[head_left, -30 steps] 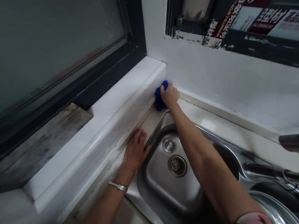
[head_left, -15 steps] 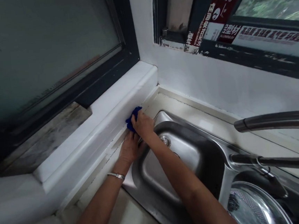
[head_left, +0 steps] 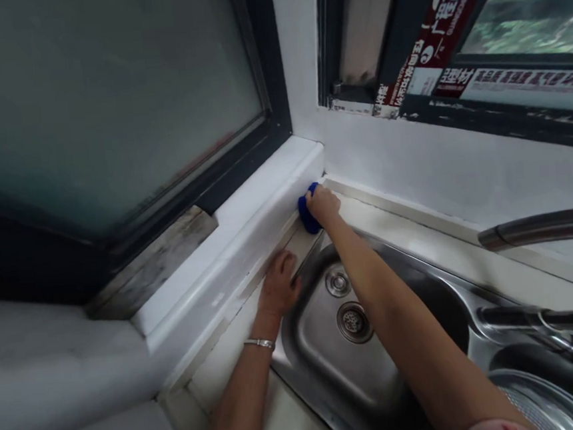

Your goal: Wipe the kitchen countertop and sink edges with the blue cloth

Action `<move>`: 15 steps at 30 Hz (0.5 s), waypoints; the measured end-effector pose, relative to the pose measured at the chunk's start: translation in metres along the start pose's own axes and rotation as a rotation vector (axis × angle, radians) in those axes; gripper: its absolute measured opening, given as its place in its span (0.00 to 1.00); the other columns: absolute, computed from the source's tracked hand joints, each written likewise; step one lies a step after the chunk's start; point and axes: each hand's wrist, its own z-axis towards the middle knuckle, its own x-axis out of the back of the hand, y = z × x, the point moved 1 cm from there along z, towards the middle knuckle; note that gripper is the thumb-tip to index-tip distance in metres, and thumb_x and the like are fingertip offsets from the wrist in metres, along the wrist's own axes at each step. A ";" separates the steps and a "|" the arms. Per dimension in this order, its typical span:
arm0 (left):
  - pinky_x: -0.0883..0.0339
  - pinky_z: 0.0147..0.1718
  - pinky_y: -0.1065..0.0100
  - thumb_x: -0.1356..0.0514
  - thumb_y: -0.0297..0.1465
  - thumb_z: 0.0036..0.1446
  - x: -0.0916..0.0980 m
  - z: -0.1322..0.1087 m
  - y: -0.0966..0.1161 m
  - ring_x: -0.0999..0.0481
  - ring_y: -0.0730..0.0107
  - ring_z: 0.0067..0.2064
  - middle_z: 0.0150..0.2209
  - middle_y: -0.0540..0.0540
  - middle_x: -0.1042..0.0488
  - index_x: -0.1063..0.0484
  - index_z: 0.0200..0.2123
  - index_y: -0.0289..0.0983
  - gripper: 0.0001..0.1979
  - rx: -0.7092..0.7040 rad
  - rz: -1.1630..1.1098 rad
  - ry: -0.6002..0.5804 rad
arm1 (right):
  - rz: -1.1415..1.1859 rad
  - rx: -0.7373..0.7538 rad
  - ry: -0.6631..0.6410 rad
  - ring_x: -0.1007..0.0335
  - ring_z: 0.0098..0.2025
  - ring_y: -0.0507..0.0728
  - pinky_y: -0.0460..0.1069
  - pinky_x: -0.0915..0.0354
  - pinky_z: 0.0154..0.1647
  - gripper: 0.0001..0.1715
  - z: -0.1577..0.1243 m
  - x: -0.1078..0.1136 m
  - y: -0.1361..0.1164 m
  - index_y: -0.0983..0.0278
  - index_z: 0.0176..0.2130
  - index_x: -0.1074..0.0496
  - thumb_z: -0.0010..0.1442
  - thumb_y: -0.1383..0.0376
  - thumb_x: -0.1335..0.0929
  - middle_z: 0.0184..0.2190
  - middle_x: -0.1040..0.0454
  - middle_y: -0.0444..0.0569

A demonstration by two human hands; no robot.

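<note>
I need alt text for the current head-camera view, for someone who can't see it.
A person's right hand holds a blue cloth near the corner of a pale counter, beyond a stainless-steel sink. The left hand rests on the counter beside the sink, a silver bracelet on its wrist; a metal faucet juts in from the right.

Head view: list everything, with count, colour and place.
cloth: one, blue, centre
sink: one, silver, lower centre
round fittings: two, silver, in sink
faucet: one, grey, right
round vessel: one, silver, lower right
countertop: one, cream, around sink
left window: one, dark-framed, upper left
right window: one, dark-framed, upper right
stickers: several, red-white, right window
ledge: one, white, below left window
slab: one, grey, left
bracelet: one, silver, left wrist
left hand: one, bare, beside sink
right hand: one, bare, holding cloth
</note>
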 end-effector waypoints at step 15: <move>0.31 0.64 0.51 0.45 0.20 0.57 0.006 -0.016 -0.002 0.27 0.50 0.61 0.56 0.31 0.26 0.26 0.52 0.31 0.19 0.278 -0.219 -0.145 | 0.134 0.201 -0.098 0.20 0.50 0.63 0.52 0.28 0.48 0.23 -0.142 -0.019 -0.052 0.69 0.56 0.31 0.76 0.56 0.42 0.48 0.20 0.63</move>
